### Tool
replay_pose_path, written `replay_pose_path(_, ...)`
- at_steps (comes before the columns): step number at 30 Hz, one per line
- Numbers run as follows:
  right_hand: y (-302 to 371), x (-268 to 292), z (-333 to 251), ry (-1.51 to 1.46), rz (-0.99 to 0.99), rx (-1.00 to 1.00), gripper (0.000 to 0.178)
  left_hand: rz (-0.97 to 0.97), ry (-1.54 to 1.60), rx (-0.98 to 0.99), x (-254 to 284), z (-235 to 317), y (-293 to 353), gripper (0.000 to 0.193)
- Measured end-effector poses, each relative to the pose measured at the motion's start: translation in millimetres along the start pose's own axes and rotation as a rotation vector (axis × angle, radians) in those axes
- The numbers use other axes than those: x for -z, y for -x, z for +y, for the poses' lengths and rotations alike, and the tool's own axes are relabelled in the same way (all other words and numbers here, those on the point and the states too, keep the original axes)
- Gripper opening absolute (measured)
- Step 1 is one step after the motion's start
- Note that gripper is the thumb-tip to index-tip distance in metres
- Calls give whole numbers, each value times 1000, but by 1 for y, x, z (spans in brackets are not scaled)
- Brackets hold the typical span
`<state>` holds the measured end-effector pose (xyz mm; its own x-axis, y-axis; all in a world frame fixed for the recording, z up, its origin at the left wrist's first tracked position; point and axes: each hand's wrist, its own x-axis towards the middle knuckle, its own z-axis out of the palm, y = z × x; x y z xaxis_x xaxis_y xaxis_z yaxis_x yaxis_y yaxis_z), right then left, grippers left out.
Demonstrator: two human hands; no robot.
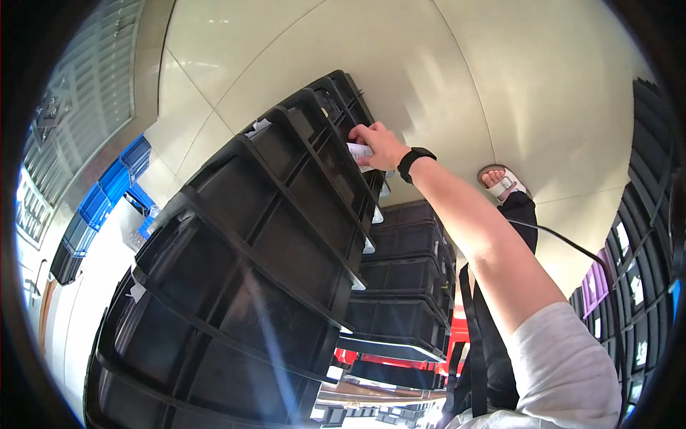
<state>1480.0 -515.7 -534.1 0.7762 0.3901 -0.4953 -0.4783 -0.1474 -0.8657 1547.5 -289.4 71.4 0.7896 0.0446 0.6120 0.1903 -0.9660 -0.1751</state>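
Note:
My right hand [384, 148] reaches to the front edge of a tall stack of black plastic crates [286, 186]. Its thumb and fingers pinch a small white piece, which looks like a paper label [359, 151], against a crate's side near the stack's lower end. A black band [415, 164] circles the wrist. Several white tags [368, 246] stick out along the same edge of the crates. My left hand is out of view.
More black crates [396, 279] stand beside the stack, with red bins [400, 360] near them. Blue crates [103, 193] sit at the left. Dark shelving with a purple bin [594, 287] lines the right. A sandalled foot [502, 181] rests on the tiled floor [343, 43].

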Motion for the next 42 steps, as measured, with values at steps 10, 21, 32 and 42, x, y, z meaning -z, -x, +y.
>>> replay_pose_path(10, 48, 18, 5, -9, 204, -313, 26, 22, -36, -14, 13, 5, -11, 31)
replay_pose_path(21, 225, 143, 11, -51, 487, -388, 21, 208, -34, 34, 153, 11, -34, 31)
replay_pose_path(32, 366, 146, -231, -308, 211, 104, 13, 836, 523, 220, 326, 25, 67, 39)
replay_pose_path(42, 585, -60, -413, -418, -548, 319, 12, -81, 1462, 1197, 379, 69, 302, 29)
